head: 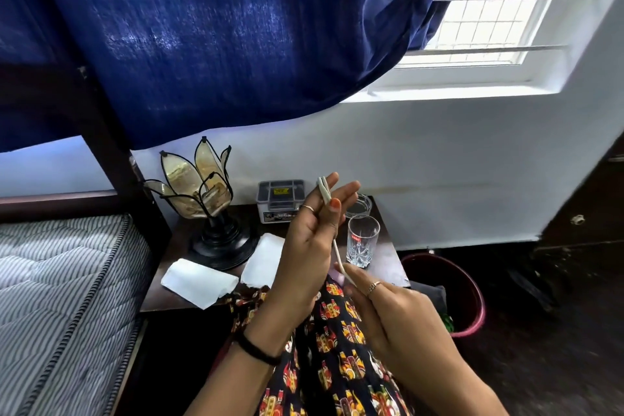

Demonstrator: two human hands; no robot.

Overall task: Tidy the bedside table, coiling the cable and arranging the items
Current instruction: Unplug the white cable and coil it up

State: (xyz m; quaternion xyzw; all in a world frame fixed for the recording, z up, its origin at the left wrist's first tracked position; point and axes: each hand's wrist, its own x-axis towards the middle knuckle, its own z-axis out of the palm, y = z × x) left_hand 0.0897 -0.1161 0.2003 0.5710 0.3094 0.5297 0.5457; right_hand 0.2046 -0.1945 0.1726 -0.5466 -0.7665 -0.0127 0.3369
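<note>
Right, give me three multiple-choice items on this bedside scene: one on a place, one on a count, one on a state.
1. Where does the drinking glass stand on the bedside table?
A. near its right edge
B. left of the lamp
C. on the mattress

2. How many white papers lie on the table?
A. one
B. two
C. four

3. What is the state of the white cable?
A. lying loose on the table
B. held by both hands
C. plugged into the lamp

Answers:
1 A, it stands right of the lotus lamp.
2 B, one paper beside another.
3 B, the left hand and right hand both grip it.
</note>
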